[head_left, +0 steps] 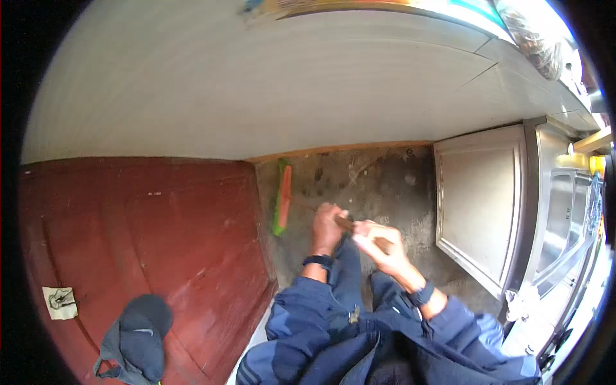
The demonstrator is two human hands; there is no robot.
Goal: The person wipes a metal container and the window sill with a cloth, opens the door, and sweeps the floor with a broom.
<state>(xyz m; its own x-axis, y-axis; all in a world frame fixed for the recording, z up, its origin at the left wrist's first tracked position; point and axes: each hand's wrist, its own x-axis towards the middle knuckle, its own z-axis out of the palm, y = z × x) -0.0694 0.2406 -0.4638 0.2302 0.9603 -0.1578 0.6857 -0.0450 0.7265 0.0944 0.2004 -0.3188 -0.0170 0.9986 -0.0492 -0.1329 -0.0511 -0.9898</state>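
Both hands are together over the grey floor, in front of the body. My left hand (327, 228) is closed around one end of a brown stick-like handle (344, 223). On its right, my right hand (384, 247) is wrapped round the same handle. A broom head (282, 197) with green and orange-red parts lies against the floor, left of and beyond my left hand. Whether the handle joins the broom head cannot be made out.
A red door (147, 237) stands at the left, with a dark cap (142, 337) hanging near its lower part. A pale wall (256, 90) runs across the far side. At the right are a white cabinet door (481, 205) and a metal sink (558, 221).
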